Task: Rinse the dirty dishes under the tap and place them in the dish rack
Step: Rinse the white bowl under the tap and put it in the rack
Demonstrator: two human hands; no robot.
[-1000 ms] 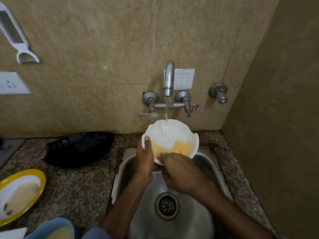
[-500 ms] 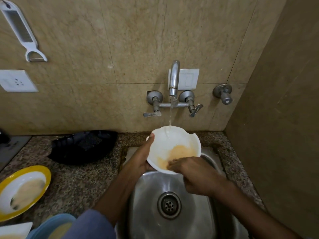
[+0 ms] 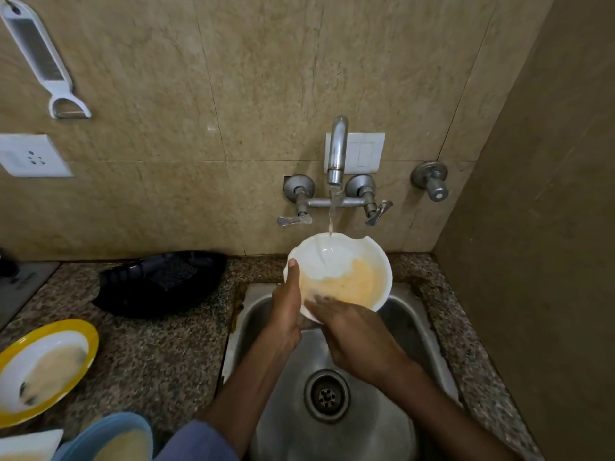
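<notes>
A white bowl (image 3: 336, 257) with a chipped rim and yellow residue inside is tilted under the running tap (image 3: 336, 151), above the steel sink (image 3: 412, 331). My left hand (image 3: 286, 314) grips the bowl's left rim, thumb on the edge. My right hand (image 3: 356, 337) reaches over the near rim, its fingers rubbing inside the bowl. Water runs onto the bowl's far inner wall. A black dish rack (image 3: 159, 281) sits on the counter left of the sink.
On the granite counter at left lie a dirty yellow-rimmed plate (image 3: 43, 367), a blue bowl (image 3: 113, 437) and a white dish corner (image 3: 30, 444). A grater (image 3: 40, 58) and a socket (image 3: 31, 154) are on the wall. A side wall stands close on the right.
The bowl stays under the stream while my right hand's fingers shift along its inner near side. The yellow residue has spread and moved inside the bowl. My left hand keeps its grip.
</notes>
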